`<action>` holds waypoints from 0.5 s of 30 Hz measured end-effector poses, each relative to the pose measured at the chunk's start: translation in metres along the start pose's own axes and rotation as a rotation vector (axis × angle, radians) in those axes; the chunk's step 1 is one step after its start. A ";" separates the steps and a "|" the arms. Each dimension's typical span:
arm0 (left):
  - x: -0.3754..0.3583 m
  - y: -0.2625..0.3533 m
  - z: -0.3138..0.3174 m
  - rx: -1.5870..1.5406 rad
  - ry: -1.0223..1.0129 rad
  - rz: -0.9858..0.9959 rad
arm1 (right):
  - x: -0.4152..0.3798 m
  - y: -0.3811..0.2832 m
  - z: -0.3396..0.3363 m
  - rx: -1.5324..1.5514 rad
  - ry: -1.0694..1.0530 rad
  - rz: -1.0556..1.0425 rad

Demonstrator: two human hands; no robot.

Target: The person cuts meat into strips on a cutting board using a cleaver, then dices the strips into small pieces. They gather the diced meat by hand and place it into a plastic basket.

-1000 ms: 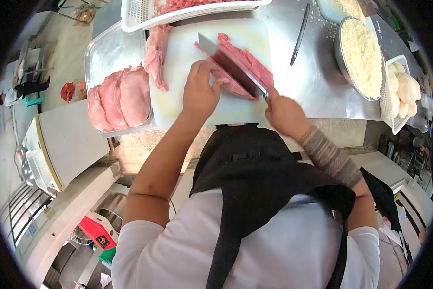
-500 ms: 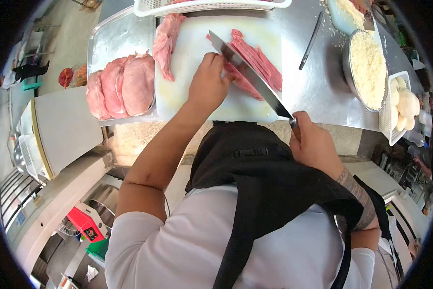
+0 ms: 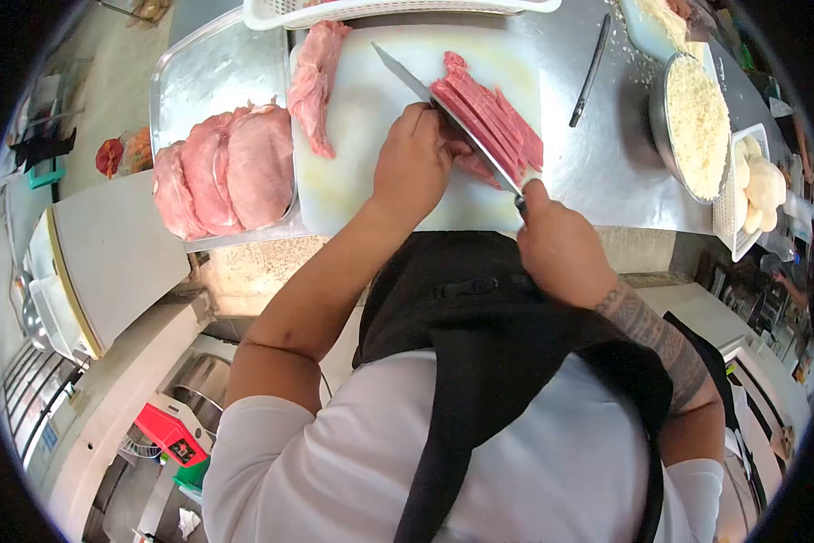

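Note:
My right hand (image 3: 561, 240) is wrapped round the handle of a long knife (image 3: 468, 131), its blade slanting up and left over the white cutting board (image 3: 371, 77). Fingers bent, my left hand (image 3: 413, 158) presses on a piece of red meat (image 3: 473, 165) on the near side of the blade. Against the blade's far side lie several cut strips of meat (image 3: 493, 113). Another long pink piece (image 3: 316, 86) rests at the board's left edge.
Large pieces of meat (image 3: 260, 167) lie on a metal tray (image 3: 185, 86) at left. A white basket (image 3: 407, 11) stands behind the board. Rightward are a dark rod (image 3: 591, 71), a bowl of white crumbs (image 3: 694, 131) and a basket of pale round items (image 3: 762, 195).
The knife has moved left and is now beside the strips, with its handle nearer the board. My left hand has shifted slightly right along with the meat.

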State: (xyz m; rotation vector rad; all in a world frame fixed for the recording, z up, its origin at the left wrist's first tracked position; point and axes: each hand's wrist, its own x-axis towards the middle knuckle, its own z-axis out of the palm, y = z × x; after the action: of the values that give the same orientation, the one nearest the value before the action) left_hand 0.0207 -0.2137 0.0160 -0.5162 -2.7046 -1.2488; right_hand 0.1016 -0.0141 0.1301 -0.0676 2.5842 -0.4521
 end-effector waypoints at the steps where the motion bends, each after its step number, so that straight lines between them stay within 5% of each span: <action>1: 0.000 0.002 -0.001 -0.010 0.020 0.010 | 0.007 -0.001 0.007 -0.006 0.051 -0.047; 7: 0.001 -0.001 -0.001 -0.017 -0.012 -0.028 | 0.049 -0.011 0.024 -0.008 0.144 -0.118; 10: -0.001 -0.001 -0.001 -0.022 -0.003 -0.027 | 0.006 -0.004 0.007 0.001 0.132 -0.108; 13: 0.000 0.002 -0.002 -0.025 -0.032 -0.074 | -0.032 0.008 -0.012 -0.053 -0.169 0.141; 15: -0.001 0.003 -0.001 -0.018 -0.017 -0.050 | -0.023 0.012 0.000 -0.027 -0.111 0.083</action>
State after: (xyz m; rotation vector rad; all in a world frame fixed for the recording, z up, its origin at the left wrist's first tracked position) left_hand 0.0224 -0.2127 0.0185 -0.4666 -2.7388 -1.2883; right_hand 0.1218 0.0001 0.1366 0.0049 2.4739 -0.3722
